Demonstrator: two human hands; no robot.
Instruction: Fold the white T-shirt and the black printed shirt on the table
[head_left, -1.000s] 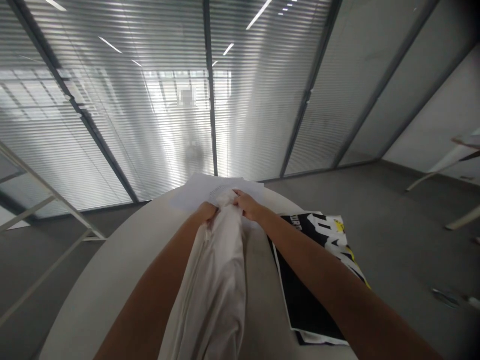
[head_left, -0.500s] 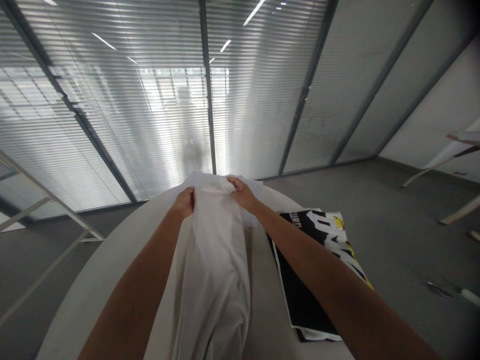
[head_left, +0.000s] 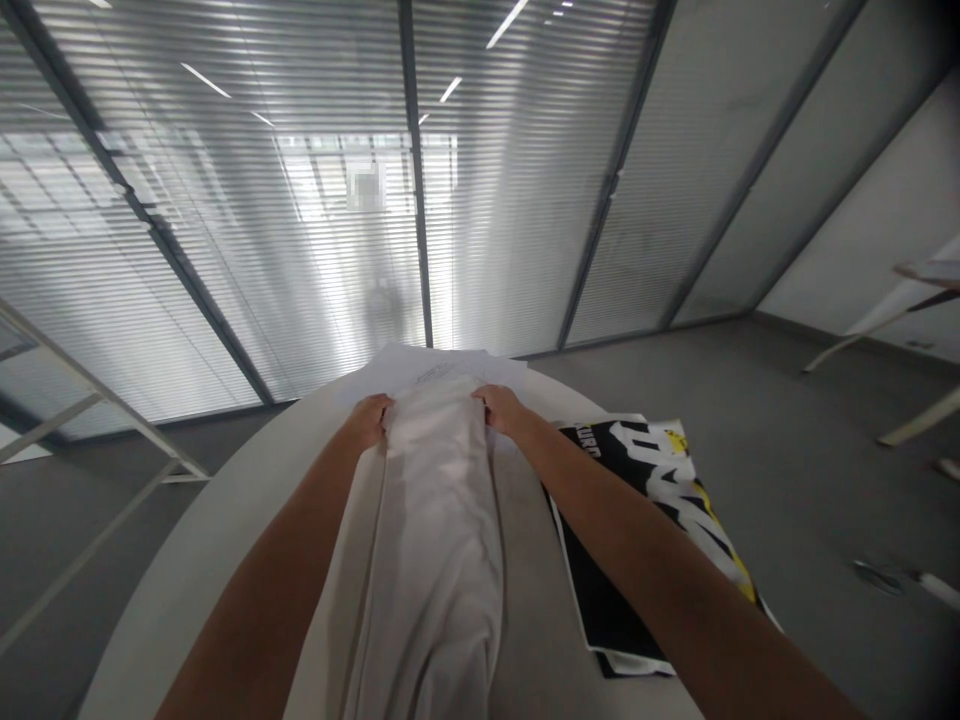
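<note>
A long white garment [head_left: 435,540] lies stretched along a white round table [head_left: 210,540], running from the near edge to the far side. My left hand [head_left: 367,420] grips its far left corner with closed fingers. My right hand [head_left: 501,408] grips its far right corner the same way. The far end of the cloth is held taut between the two hands. Sheets of white paper [head_left: 420,366] lie on the table just beyond the hands.
A black, white and yellow printed folded piece [head_left: 660,520] lies on the table to the right of my right arm. Glass walls with blinds [head_left: 300,200] stand behind the table. A white metal frame [head_left: 90,400] is at the left. Grey floor surrounds the table.
My hands have moved apart along the garment's far edge, spreading it from a bunched fold into a flat, wider band lying on the table.
</note>
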